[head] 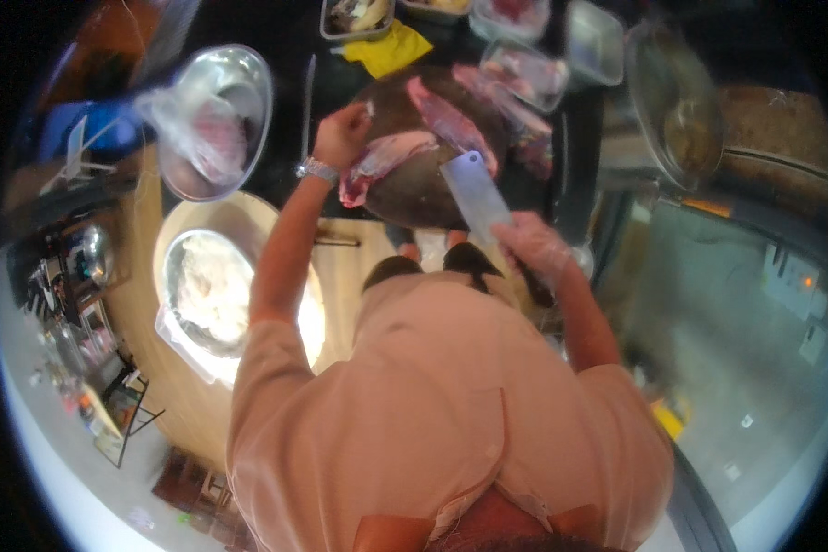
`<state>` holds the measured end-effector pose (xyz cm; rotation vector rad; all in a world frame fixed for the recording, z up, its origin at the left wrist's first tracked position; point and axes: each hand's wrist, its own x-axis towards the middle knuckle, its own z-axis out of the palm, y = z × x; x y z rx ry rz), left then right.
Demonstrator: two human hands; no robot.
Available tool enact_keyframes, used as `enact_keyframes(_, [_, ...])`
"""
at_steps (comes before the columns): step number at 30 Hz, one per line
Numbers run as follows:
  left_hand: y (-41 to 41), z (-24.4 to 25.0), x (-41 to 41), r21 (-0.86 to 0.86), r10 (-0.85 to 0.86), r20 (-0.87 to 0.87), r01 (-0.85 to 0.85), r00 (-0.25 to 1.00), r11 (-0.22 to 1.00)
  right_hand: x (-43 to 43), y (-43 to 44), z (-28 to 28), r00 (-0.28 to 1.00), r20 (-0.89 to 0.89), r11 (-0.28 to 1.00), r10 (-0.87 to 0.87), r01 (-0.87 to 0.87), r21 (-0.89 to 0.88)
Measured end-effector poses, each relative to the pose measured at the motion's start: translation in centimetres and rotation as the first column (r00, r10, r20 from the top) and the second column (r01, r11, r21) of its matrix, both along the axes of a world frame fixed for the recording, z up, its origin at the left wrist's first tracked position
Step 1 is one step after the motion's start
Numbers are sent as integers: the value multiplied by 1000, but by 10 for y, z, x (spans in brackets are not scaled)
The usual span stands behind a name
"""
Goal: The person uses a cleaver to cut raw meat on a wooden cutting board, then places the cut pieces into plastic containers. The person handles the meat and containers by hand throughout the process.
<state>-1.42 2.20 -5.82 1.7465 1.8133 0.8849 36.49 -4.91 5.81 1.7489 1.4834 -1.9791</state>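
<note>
My right hand (535, 245) grips a metal cleaver (476, 193) by its handle. The wide blade reaches over the near right part of a round, dark cutting board (414, 186), its tip close to a long cut of raw red meat (448, 114). A paler piece of raw meat (393, 155) lies slantwise on the board's left side. My left hand (348, 131), with a metal watch at the wrist, hovers by the board's left edge, fingers curled. Something small and pale shows at its fingertips; whether it is held is unclear. More raw meat (514, 114) lies along the board's right side.
A metal bowl (259, 131) with bagged meat stands at left. Below it, another bowl (172, 283) holds something white. A yellow cloth (390, 52) and several plastic containers (593, 45) line the back. A long thin rod-like tool (308, 103) lies left of the board.
</note>
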Motion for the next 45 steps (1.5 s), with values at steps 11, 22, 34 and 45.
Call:
enact_keyframes(11, [24, -58, -22, -80, 88, -140, -100, 986, 992, 3, -11, -15, 993, -18, 994, -112, 112, -18])
enact_keyframes(22, [-8, -33, -19, -94, -125, -530, 89, 838, 992, 0, -14, 17, 994, 90, 998, -59, 57, 16])
enact_keyframes(34, [-69, -7, 23, 9, -219, -351, 237, 910, 971, 12, -7, -23, 987, 156, 983, 33, -61, 175])
enact_keyframes(45, [-50, -13, 22, -367, -382, -317, 259, 868, 893, 6, -14, -40, 983, 166, 921, 78, -134, 366])
